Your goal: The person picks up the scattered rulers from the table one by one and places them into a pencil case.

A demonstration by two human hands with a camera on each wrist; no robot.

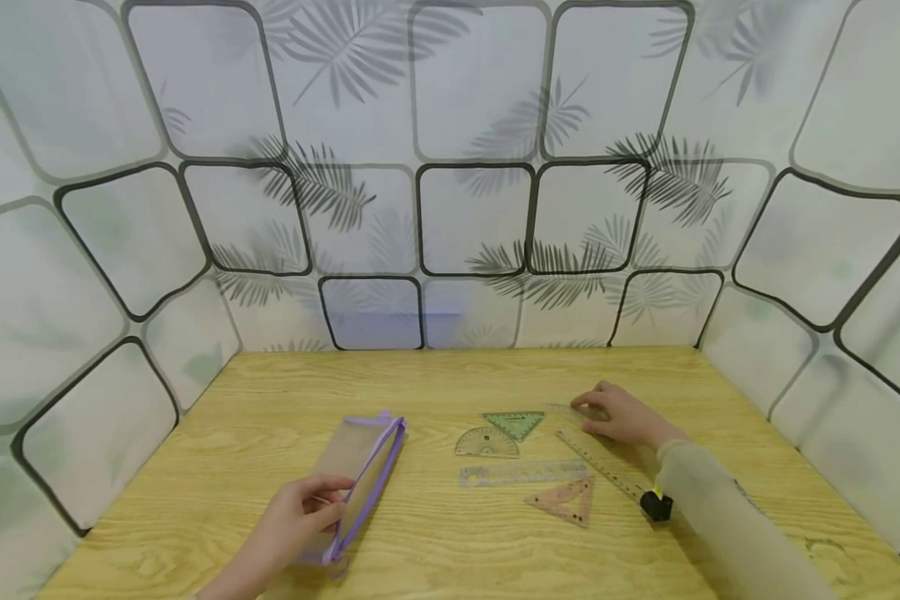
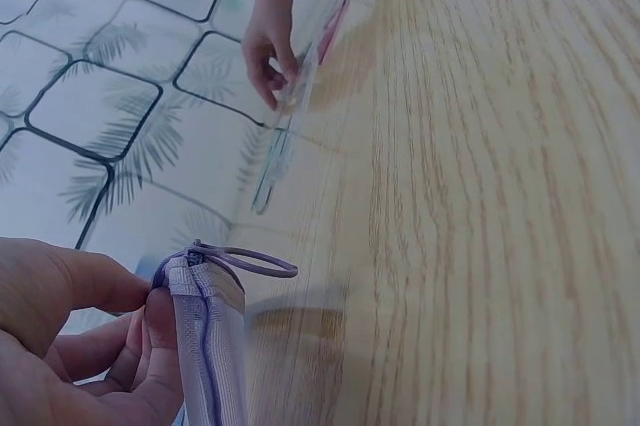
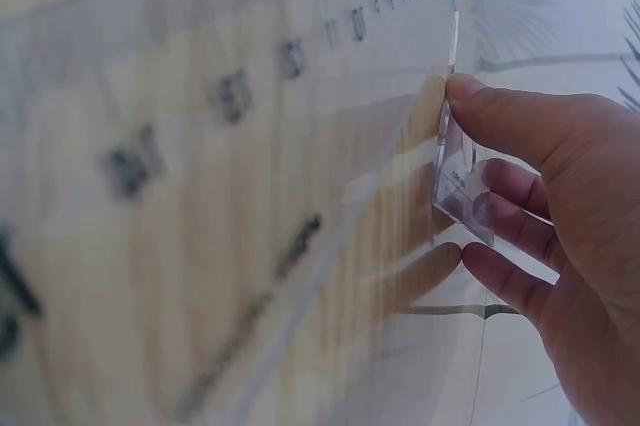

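I have the left hand pinching the purple-edged pouch, the right hand pinching a clear plastic piece. Left of the right hand lie a green triangle and protractor; lower left, 2 rulers and a pink triangle.

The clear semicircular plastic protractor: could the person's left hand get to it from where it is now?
Probably yes: past the purple-trimmed zippered pouch, only yellowish wooden tabletop lies before the protractor. The left hand pinches that pouch, though, so it would likely have to let go first.
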